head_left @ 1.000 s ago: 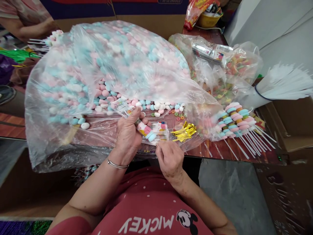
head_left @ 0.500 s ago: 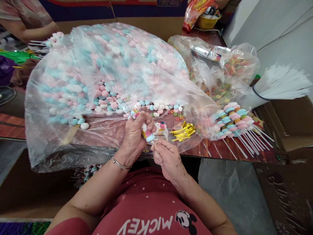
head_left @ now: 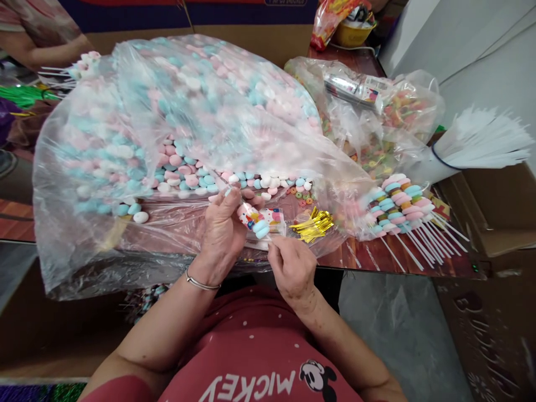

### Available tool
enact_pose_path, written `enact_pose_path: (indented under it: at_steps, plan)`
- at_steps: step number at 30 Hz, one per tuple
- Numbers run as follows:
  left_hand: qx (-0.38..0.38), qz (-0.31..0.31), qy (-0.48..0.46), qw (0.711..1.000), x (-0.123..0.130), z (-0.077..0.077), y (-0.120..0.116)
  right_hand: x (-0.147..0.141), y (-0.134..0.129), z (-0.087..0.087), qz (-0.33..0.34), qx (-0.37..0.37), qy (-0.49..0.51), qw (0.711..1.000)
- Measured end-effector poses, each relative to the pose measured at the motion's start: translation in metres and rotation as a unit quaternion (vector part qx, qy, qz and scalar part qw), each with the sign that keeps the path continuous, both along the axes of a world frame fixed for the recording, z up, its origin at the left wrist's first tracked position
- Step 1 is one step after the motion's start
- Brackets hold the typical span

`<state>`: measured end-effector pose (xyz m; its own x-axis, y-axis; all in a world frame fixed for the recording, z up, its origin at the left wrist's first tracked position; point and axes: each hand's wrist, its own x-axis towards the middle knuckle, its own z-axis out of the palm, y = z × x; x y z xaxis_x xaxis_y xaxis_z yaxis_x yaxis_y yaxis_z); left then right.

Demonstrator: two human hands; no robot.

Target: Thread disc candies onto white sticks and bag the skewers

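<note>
Between my hands is a candy stick (head_left: 260,228) with pink, white and blue sweets, partly inside a clear printed bag. My left hand (head_left: 224,231) is closed on the bag's upper end, its thumb and fingers pinching the plastic. The stick's lower end sits in the closed fingers of my right hand (head_left: 293,271). Just behind my right hand lie printed bags (head_left: 277,218) in a stack. Gold twist ties (head_left: 314,224) lie to the right of them. Beyond my hands, loose pink, blue and white sweets (head_left: 188,170) spill from a big clear bag (head_left: 209,106).
Finished-looking candy sticks (head_left: 402,206) are piled on the right of the table, near a bundle of white sticks (head_left: 481,142). A bag of ring sweets (head_left: 406,109) lies at the back right. Cardboard boxes (head_left: 494,223) stand right. Another person's arm (head_left: 46,50) shows upper left.
The printed bag has come further down over the sweets' upper part. My left hand has shifted slightly left and loosened its curl, and my right hand has moved slightly right.
</note>
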<state>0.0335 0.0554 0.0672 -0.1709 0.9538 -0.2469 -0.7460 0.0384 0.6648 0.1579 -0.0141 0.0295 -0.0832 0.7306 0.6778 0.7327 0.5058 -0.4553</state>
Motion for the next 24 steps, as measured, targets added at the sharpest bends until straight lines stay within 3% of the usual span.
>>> enact_pose_path:
  at_steps: [3, 7, 10, 18, 21, 24]
  plan:
    - [-0.002, 0.007, 0.013, 1.0, 0.0, 0.004, 0.001, -0.001, -0.002, 0.003, 0.038, -0.114, 0.084, 0.989]
    - [-0.003, 0.011, -0.017, 1.0, 0.003, 0.005, -0.001, -0.003, -0.006, 0.006, 0.1, -0.296, 0.224, 0.923]
    - [-0.012, 0.021, -0.035, 0.999, 0.003, 0.007, -0.001, -0.005, -0.009, 0.008, 0.122, -0.347, 0.273, 0.889]
    - [0.01, 0.005, -0.002, 1.0, 0.012, 0.009, -0.006, -0.007, -0.006, 0.009, 0.098, -0.319, 0.258, 0.906]
    - [0.041, -0.017, 0.007, 0.999, 0.017, 0.004, -0.011, -0.008, -0.004, 0.004, 0.073, -0.26, 0.194, 0.943]
    - [0.045, -0.035, 0.011, 0.998, 0.025, -0.003, -0.017, -0.011, -0.001, -0.004, 0.017, -0.128, 0.065, 0.989]
